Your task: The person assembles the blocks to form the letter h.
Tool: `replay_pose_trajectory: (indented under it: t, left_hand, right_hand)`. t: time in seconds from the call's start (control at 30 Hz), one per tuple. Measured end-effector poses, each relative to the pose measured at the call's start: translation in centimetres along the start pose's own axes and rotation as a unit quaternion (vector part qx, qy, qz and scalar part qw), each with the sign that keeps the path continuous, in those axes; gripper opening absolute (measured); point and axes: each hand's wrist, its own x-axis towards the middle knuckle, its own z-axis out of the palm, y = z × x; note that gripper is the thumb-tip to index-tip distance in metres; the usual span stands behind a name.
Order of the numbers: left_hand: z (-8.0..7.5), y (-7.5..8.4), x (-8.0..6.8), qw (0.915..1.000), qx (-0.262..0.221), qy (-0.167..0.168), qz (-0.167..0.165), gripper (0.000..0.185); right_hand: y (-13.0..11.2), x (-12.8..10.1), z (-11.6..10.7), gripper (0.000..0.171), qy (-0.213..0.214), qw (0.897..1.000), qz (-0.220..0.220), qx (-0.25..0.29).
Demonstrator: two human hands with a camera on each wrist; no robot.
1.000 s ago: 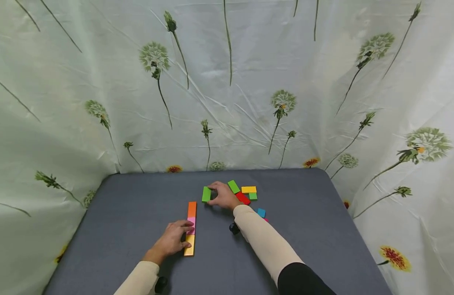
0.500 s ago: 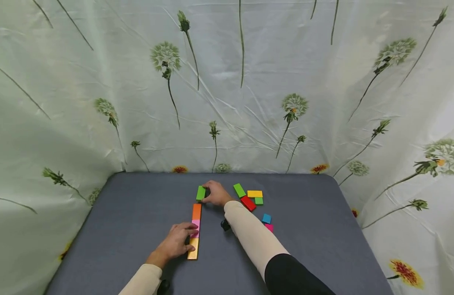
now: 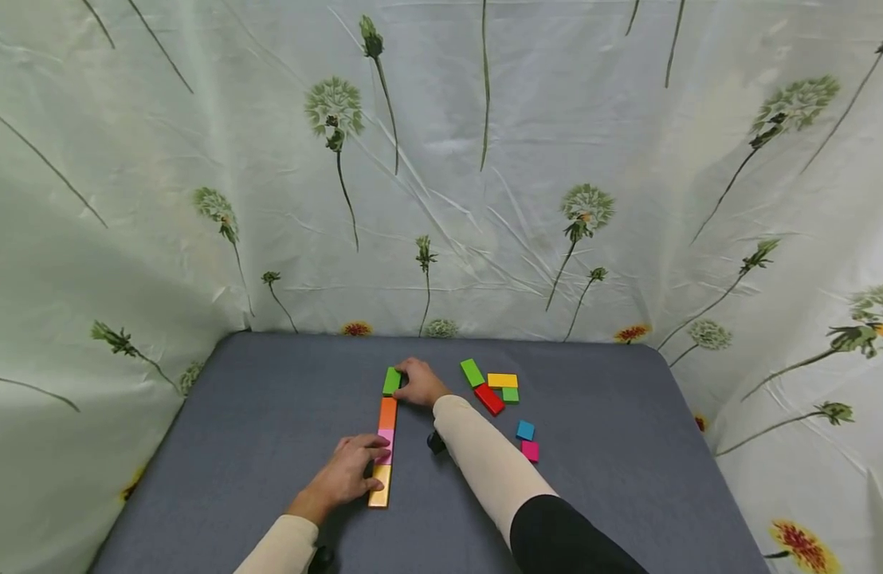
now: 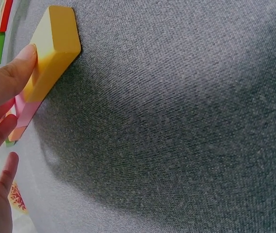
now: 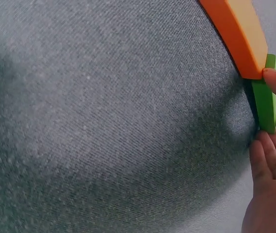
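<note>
A row of wooden blocks runs away from me in the head view: a yellow block [image 3: 378,499] nearest, then a pink block [image 3: 386,460] and an orange block [image 3: 387,413]. At its far end lies a green block [image 3: 391,382], pinched between the thumb and fingers of my right hand [image 3: 421,383]. In the right wrist view, that green block [image 5: 265,104] meets the end of the orange block [image 5: 239,39]. My left hand [image 3: 343,472] rests along the row, its thumb touching the yellow block [image 4: 55,48] and its loosely bent fingers over the pink one.
Right of the row lie another green block [image 3: 472,372], a red block [image 3: 489,400], a yellow block [image 3: 502,381] and a small green block [image 3: 510,395]. Nearer are a blue block [image 3: 525,430] and a magenta block [image 3: 530,451]. A flowered curtain [image 3: 441,199] hangs behind the grey table [image 3: 269,422].
My right hand has carried the green block left, then towards me, up to the orange block's far end. My left hand stays on the row. The head view has shifted slightly.
</note>
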Motion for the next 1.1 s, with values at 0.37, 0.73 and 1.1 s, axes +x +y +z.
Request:
replay_pose_trajectory:
  t: [0.37, 0.73, 1.1]
  left_hand:
    - [-0.1, 0.1, -0.3, 0.9992, 0.01, 0.03, 0.025, 0.043]
    - [0.1, 0.2, -0.3, 0.999, 0.014, 0.033, 0.028, 0.043]
    - [0.1, -0.2, -0.4, 0.9984, 0.014, 0.041, 0.036, 0.045]
  right_hand:
    - [0.4, -0.4, 1.0, 0.045, 0.045, 0.998, -0.019, 0.029]
    - [0.6, -0.8, 1.4, 0.045, 0.048, 0.998, -0.023, 0.031]
    - [0.6, -1.5, 1.1, 0.055, 0.071, 0.991, -0.013, 0.111]
